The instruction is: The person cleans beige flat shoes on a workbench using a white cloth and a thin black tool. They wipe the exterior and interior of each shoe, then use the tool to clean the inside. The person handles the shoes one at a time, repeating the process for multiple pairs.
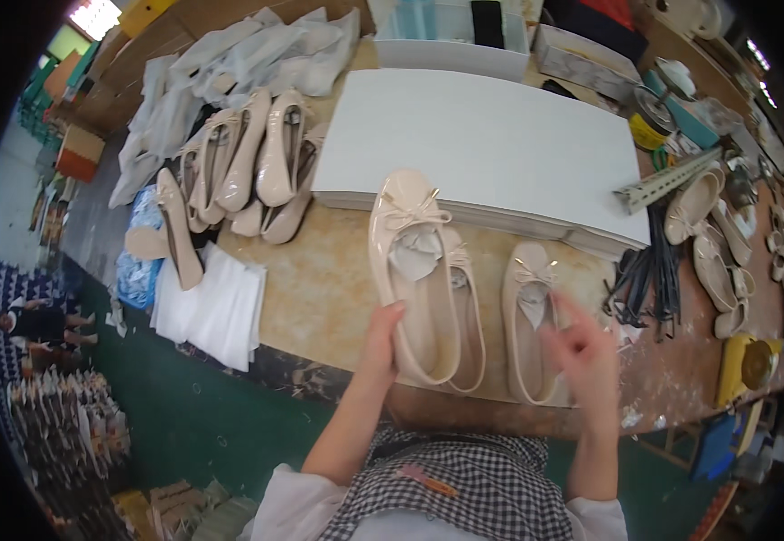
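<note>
A glossy beige ballet flat [428, 311] with a bow on its toe is in my left hand [381, 341], whose fingers close on its left side. White crumpled paper [416, 252] fills its toe. Partly hidden behind it lies a second flat [471, 347]. To the right, another beige flat [520, 352] rests on the table, also with paper [534, 302] in its toe. My right hand [586, 352] hovers at that shoe's right edge, slightly blurred, thumb and forefinger apart with nothing seen between them. Whether it touches the shoe I cannot tell.
A stack of white sheets or flat boxes [491, 126] lies behind the shoes. More beige flats [239, 162] are piled at the left, near white tissue [212, 302]. Dark straps [649, 270], a metal bar [672, 180] and further shoes [712, 261] occupy the right.
</note>
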Demonstrator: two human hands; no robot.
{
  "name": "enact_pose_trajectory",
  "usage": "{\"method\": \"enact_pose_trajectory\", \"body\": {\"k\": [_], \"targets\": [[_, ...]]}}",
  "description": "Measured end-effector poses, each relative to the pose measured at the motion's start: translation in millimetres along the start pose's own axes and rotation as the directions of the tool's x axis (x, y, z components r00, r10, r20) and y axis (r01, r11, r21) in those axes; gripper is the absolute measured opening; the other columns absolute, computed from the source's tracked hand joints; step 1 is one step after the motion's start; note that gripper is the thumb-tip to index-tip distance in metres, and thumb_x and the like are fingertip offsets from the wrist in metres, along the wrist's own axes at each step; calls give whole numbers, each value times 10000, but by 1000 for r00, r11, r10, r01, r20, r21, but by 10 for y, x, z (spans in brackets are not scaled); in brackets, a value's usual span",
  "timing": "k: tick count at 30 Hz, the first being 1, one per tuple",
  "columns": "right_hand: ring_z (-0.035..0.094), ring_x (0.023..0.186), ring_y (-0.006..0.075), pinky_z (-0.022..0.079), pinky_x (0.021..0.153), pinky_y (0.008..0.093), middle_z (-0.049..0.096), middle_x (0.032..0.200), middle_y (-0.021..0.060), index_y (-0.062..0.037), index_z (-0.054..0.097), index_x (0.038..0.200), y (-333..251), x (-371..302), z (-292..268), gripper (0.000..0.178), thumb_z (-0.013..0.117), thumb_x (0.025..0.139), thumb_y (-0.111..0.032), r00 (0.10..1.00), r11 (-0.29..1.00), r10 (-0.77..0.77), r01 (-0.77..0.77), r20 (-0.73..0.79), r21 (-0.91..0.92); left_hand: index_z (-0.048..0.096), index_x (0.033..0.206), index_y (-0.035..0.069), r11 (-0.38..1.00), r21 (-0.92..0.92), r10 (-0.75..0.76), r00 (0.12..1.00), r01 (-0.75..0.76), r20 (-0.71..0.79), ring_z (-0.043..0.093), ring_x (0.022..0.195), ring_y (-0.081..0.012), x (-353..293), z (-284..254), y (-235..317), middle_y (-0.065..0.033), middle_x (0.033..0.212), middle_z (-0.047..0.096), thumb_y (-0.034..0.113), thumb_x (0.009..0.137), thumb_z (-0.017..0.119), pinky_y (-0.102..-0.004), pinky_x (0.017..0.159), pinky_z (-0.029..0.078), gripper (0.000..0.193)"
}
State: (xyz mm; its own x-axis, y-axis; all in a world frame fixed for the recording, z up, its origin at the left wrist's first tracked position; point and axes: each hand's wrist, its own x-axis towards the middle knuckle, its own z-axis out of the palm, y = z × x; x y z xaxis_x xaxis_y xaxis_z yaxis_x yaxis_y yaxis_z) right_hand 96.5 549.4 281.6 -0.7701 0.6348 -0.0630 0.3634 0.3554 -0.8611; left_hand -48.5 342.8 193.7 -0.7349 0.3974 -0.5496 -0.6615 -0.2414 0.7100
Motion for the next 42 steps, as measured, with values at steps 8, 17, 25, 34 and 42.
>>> {"method": "enact_pose_trajectory", "body": {"k": [8,17,25,34,42], "targets": [[415,495,68,345,460,275,493,552,92,12,602,1198,-557,84,570,318,593,903,-107,929,982,1,-71,370,176,382,1364,-18,942,146,285,949,-304,133,517,1139,-176,-115,81,37,-118,1254,543,193,896,557,-311,982,403,543],[529,441,258,427,464,364,570,566,122,-29,587,1251,-331,-12,1198,389,607,869,-98,869,828,-491,485,52,-283,402,1340,-21,925,225,306,951,-306,36,501,1160,-222,-8,-213,-718,-141,1267,520,320,992,389,-357,1004,388,487],[668,682,290,514,636,374,684,786,147,-48,637,1031,737,436,-329,190,553,913,-172,944,986,-111,67,-311,-150,509,1284,7,326,892,597,800,-313,63,583,944,-213,-191,-784,444,-109,1068,616,201,855,624,-339,853,462,485],[650,762,394,517,689,472,670,781,194,-59,692,796,1710,625,-1308,290,614,841,-334,861,631,88,-437,-500,-641,463,1339,-28,405,870,276,945,-281,177,636,730,-247,-67,-33,-83,-117,896,657,187,822,619,-368,682,512,582],[628,581,298,485,578,364,654,662,140,-68,674,1017,894,191,-867,222,653,827,-181,808,892,3,-270,-590,-364,422,1354,-18,962,96,-272,940,257,204,602,1082,-310,-236,143,-138,-210,1238,578,463,942,382,-424,939,492,635]]}}
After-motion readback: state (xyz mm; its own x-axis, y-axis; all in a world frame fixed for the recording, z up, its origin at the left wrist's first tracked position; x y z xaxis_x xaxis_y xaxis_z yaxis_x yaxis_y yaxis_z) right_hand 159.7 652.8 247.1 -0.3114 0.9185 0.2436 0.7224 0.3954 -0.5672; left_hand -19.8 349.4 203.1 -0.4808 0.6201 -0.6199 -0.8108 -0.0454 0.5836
